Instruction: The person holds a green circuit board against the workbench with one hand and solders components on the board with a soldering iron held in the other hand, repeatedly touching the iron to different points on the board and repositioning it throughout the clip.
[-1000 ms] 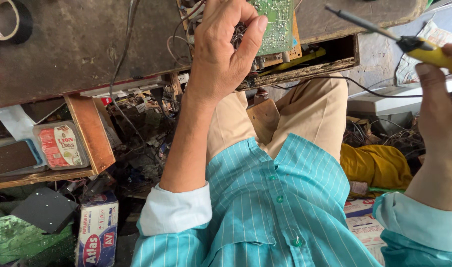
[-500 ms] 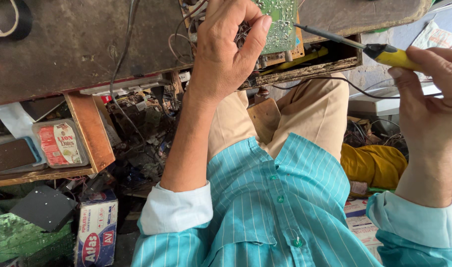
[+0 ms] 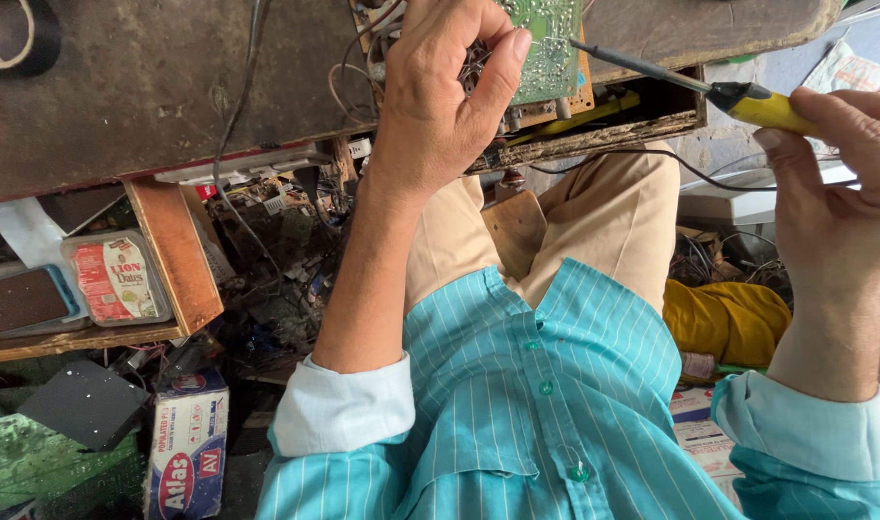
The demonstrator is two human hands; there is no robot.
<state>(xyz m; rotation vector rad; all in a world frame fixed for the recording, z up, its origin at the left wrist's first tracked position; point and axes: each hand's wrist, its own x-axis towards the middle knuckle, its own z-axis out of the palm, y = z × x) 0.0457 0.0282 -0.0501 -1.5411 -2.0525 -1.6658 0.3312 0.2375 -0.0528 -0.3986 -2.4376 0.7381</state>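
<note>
Left hand [image 3: 440, 106] grip closed on green circuit board [image 3: 546, 43] at 12 o'clock, thumb pressed on its face | right hand [image 3: 840, 193] grip pinching yellow-handled soldering iron [image 3: 690, 85], tip just beside board edge at 3 o'clock | board held above counter [image 3: 151, 87] | step judged: soldering; next calls for steady tip placement on a joint.

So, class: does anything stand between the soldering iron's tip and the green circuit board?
Nothing visible does. The soldering iron, held in the right hand, points its tip at the board's right edge; the left hand grips the green circuit board from the other side.
</note>
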